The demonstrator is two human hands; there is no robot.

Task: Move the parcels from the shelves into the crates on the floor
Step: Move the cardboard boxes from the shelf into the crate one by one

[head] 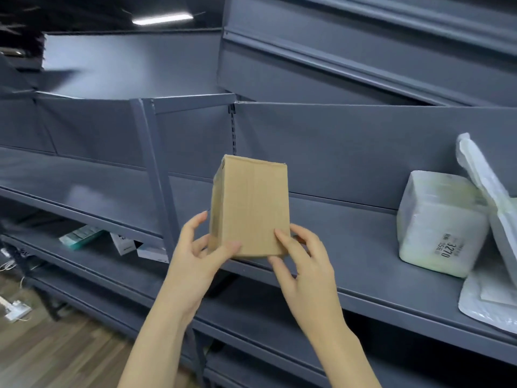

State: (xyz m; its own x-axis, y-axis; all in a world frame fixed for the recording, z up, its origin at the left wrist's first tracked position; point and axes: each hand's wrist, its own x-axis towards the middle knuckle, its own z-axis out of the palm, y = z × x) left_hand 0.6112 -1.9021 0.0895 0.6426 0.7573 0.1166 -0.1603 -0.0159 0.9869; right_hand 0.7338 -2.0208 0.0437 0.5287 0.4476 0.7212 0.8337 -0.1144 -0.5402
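Grey metal shelving (363, 292) fills most of the view, several tiers w/ slotted uprights; all places below are given relative to the cardboard box.

White plastic-wrapped parcel (439, 222), printed "3270" on its side, sits on the shelf deck well to the right of the box. A grey poly mailer bag (486, 186) leans on that parcel's far side, farther right still; another flat poly mailer (486, 306) lies on the deck below-right, under the leaning one's foot.

Cardboard box (250, 205): plain brown, taped seam, upright, at the front edge of the mid shelf, near the upright post. Can't tell if its base is touching the deck or just off it.

Left hand (195, 256) grips the box's lower left corner, thumb across the front face, fingers wrapped round the left side. Right hand (302, 261) holds the lower right corner, fingers curled on front face & right edge.

Lower shelf, down-left of the box: small teal-and-white carton (81, 236), white cartons (126, 243) beside it, blurred.

Floor far down-left: white power strip (16, 309) w/ cables on wood-look planks.
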